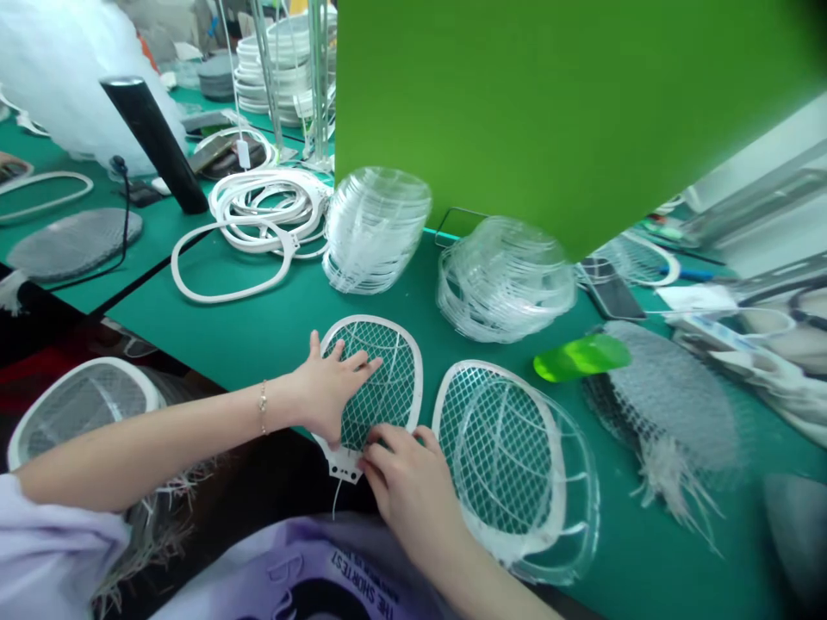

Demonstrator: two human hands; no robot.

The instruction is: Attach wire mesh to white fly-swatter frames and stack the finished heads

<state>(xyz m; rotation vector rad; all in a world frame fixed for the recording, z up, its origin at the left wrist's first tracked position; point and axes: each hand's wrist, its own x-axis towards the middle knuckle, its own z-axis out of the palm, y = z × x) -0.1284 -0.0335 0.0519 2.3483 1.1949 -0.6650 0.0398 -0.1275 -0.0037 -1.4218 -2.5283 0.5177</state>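
A white-framed racket head with green-backed wire mesh (388,405) lies flat on the green mat, with a white notched tab (342,465) and a thin wire at its lower end. My left hand (326,392), wearing a thin gold bracelet, presses flat on its mesh with fingers spread. My right hand (404,482) curls over the lower right part of the same racket head, and its thumb is hidden. Just right of that hand lies a second mesh racket head (497,452), with a clear ribbed plastic guard on it.
Stacks of clear plastic guards (375,228) stand beyond the racket, beside a heap of white oval frames (271,211). A tall green board (549,112) rises behind them. A phone (611,288), a bright green piece (581,357) and a pile of wire mesh (665,405) lie to the right.
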